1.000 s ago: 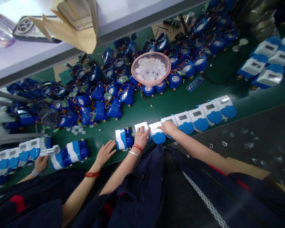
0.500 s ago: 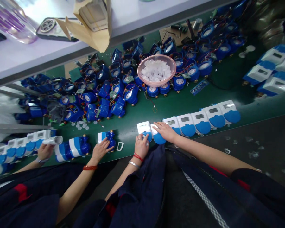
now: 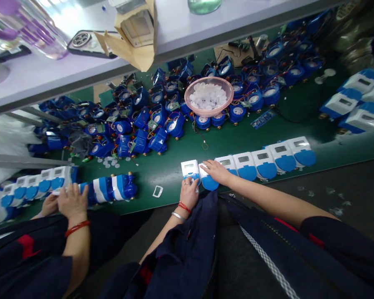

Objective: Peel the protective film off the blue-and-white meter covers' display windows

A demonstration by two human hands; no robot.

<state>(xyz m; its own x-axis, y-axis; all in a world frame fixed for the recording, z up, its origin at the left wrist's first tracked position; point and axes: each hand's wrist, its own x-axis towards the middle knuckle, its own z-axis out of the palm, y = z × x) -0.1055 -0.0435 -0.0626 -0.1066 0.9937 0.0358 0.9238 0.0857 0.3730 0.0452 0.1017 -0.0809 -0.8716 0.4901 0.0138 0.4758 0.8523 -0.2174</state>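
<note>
My left hand (image 3: 188, 194), with a ring, a red string and a silver bangle, has its fingers curled together at the lower edge of a white-and-blue water meter (image 3: 189, 166). A small pale bit shows at the fingertips, too small to name. My right hand (image 3: 217, 172) lies with outstretched fingers across the top of a neighbouring meter (image 3: 209, 183), partly covering it. Both meters lie face up near the bench's front edge. To the right, several matching meters (image 3: 245, 167) continue the row, small grey displays upward. A loose white frame (image 3: 157, 191) lies left of my left hand.
A pink bowl (image 3: 188, 107) of clear round pieces stands among many open blue meter bodies (image 3: 174, 125). A co-worker's hands (image 3: 71, 201) are at the left, beside more meters (image 3: 121, 187). A shelf (image 3: 180, 35) overhangs the back; stacked meters (image 3: 363, 118) sit far right.
The view has shifted slightly. My hands stay at the same two meters. The co-worker's near hand has moved left, away from the end meter, to their other hand.
</note>
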